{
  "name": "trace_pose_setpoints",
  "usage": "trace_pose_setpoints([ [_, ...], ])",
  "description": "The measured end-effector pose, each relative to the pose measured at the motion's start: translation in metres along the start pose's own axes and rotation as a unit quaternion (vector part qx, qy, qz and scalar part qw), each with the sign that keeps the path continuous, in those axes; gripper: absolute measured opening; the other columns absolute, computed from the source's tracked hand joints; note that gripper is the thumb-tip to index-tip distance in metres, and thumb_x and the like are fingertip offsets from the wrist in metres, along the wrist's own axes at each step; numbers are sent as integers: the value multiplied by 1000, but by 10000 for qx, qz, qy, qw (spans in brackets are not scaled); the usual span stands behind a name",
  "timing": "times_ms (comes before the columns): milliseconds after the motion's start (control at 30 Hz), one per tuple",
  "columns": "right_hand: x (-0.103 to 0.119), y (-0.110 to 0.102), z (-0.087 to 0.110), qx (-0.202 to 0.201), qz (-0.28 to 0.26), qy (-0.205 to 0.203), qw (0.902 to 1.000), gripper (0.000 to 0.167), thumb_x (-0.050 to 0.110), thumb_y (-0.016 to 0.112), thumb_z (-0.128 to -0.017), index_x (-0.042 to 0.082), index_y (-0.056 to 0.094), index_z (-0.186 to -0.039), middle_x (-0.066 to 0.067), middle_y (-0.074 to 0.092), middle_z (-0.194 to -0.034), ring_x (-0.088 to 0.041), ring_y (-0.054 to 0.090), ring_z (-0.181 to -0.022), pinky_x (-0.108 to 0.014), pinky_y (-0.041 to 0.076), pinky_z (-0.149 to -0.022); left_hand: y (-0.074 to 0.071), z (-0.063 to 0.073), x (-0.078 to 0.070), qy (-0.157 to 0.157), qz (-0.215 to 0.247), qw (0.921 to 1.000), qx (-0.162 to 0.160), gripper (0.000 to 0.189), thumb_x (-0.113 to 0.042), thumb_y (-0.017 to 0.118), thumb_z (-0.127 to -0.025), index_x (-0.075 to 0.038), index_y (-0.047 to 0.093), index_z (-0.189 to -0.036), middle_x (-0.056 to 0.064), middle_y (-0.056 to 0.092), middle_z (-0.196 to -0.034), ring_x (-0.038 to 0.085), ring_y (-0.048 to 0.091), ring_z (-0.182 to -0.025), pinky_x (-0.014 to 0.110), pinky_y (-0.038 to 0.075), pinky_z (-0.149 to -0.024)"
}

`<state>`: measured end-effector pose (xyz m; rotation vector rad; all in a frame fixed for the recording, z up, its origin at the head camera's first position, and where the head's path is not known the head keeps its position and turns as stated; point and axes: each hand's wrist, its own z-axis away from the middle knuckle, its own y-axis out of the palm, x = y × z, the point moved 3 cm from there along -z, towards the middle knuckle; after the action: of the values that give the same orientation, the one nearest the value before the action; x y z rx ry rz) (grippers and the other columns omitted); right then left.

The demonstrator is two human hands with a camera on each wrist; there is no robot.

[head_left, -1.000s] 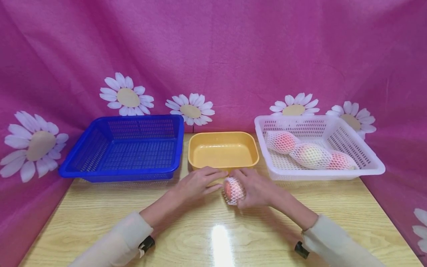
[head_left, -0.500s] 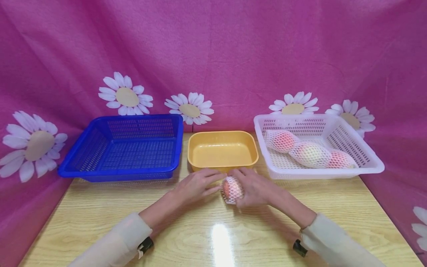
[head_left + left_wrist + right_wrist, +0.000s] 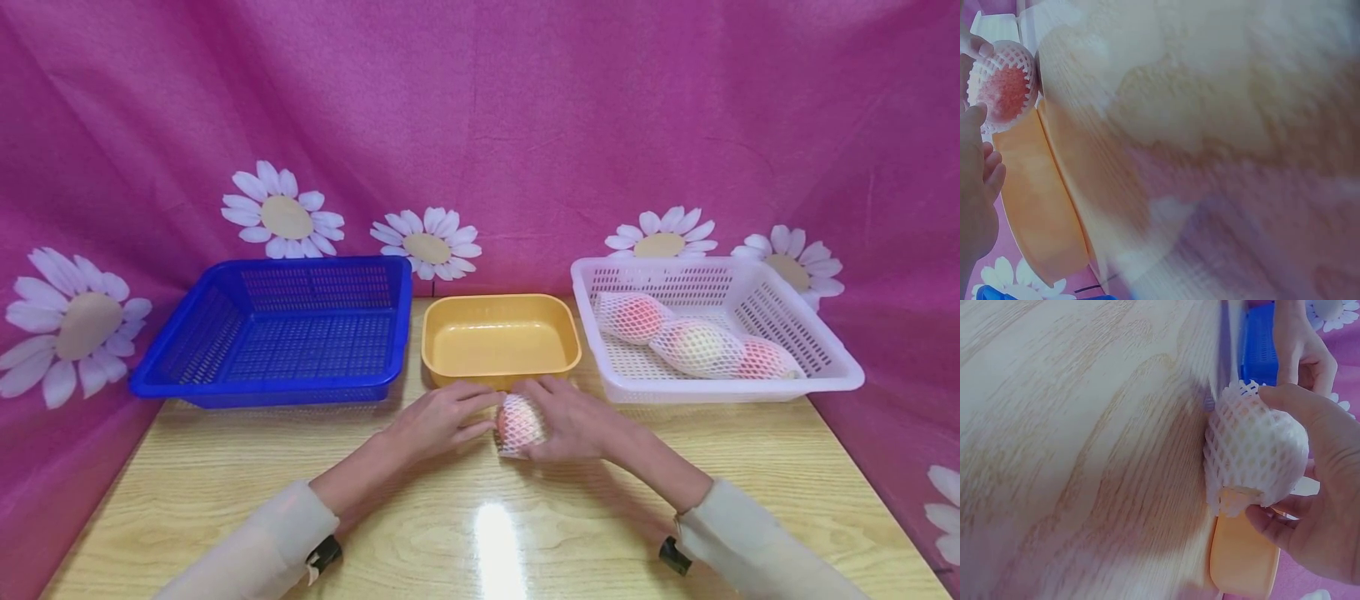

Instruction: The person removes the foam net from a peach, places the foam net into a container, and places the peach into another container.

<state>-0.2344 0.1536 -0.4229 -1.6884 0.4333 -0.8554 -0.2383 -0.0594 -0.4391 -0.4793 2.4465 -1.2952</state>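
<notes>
A round red and pale yellow fruit [image 3: 519, 427] in a white foam net stands on the table just in front of the yellow tub. My right hand [image 3: 577, 421] grips it from the right, thumb on the near side and fingers behind. The straight fingers of my left hand [image 3: 442, 417] touch its left side. In the left wrist view, the mottled red side of the fruit [image 3: 1007, 94] faces the camera. The right wrist view has the foam net [image 3: 1250, 447] with its cut end and pale skin beneath, held between thumb and fingers.
The yellow tub [image 3: 501, 373] sits behind both hands. To the left is an empty blue basket [image 3: 262, 392]; to the right a white basket [image 3: 735, 387] holds several net-wrapped fruits [image 3: 697, 348]. A pink flowered cloth [image 3: 480, 125] hangs behind the wooden table [image 3: 405, 533].
The fruit has turned in my right hand, so more of its pale yellow side faces the head camera. Both hands stay in nearly the same place.
</notes>
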Motion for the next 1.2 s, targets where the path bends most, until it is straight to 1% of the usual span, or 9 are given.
trace_pose_setpoints([
  [200, -2, 0, 1, -121, 15, -84, 9999, 81, 48, 83, -73, 13, 50, -138, -12, 54, -129, -28, 55, -112, -45, 51, -88, 0, 0, 0, 36, 5, 10000, -5, 39, -24, 76, -90, -9, 69, -126, 7, 68, -117, 19, 66, -106, 31, 53, -91],
  [400, -1, 0, 0, -229, 43, -115, 9997, 85, 52, 84, -71, 10, 50, -137, -6, 55, -123, -24, 56, -106, -42, 50, -88, 1, 1, -1, 59, -5, 10000, 30, 38, -23, 76, -90, -10, 69, -125, 7, 69, -116, 19, 66, -104, 30, 54, -89],
  [500, 0, -2, 1, -223, 44, -107, 9997, 87, 54, 84, -71, 10, 49, -137, -5, 55, -123, -23, 55, -107, -42, 50, -89, 1, 2, -1, 79, 30, 10000, -1, 39, -21, 77, -89, -10, 69, -125, 7, 69, -116, 19, 67, -102, 30, 54, -88],
  [733, 0, -6, 2, -264, 90, -150, 9995, 89, 55, 84, -70, 8, 49, -138, -4, 56, -123, -24, 54, -109, -43, 48, -93, 4, 6, 0, 101, 61, 9999, -32, 41, -21, 78, -89, -9, 68, -127, 8, 68, -118, 20, 66, -104, 31, 54, -90],
  [933, -4, -9, 8, -238, 138, 35, 9996, 90, 57, 84, -70, 10, 49, -139, -6, 57, -126, -27, 55, -113, -44, 48, -96, 3, 10, 2, 35, 100, 9999, -14, 42, -20, 77, -89, -8, 67, -128, 8, 67, -120, 20, 66, -106, 31, 53, -92],
  [1100, -8, -10, 13, -153, 48, 284, 9995, 93, 58, 83, -71, 11, 48, -142, -9, 55, -134, -30, 52, -122, -48, 46, -99, -1, 13, 4, -130, 123, 9998, 47, 42, -21, 76, -90, -9, 67, -129, 8, 67, -122, 20, 65, -109, 32, 53, -92],
  [1200, -11, -11, 17, -119, -2, 408, 9991, 94, 59, 83, -71, 12, 46, -144, -10, 53, -138, -31, 50, -125, -50, 47, -99, -2, 16, 5, -178, 156, 9997, 7, 42, -19, 77, -89, -10, 67, -129, 8, 67, -122, 20, 65, -109, 33, 54, -90],
])
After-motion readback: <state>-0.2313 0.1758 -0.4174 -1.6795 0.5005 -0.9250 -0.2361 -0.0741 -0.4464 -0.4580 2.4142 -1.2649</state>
